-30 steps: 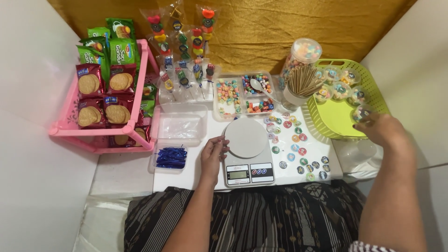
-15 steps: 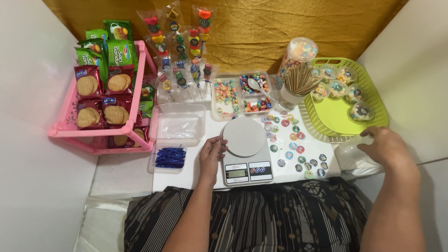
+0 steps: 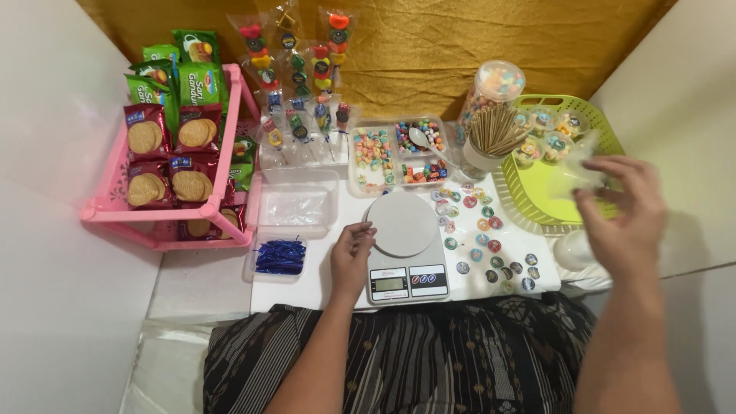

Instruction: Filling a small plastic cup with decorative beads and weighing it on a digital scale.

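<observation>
right hand [image 3: 621, 211] risen over green basket [image 3: 590, 115], grip holding clear bag [image 3: 579, 165], left hand [image 3: 353, 257] loose beside scale [image 3: 405, 245]

Two bare forearms and a striped dark garment fill the near edge of the view.

The left hand [image 3: 351, 254] and right hand [image 3: 622, 215] wear no gloves, rings, watch or bracelets that can be made out, and both forearms are uncovered, with no sleeve in sight up to the lower edge of the frame. Across the lap lies a dark cloth [image 3: 429, 360], black to charcoal, woven with fine pale vertical stripes and small light dotted motifs running in rows toward the right side.
</observation>
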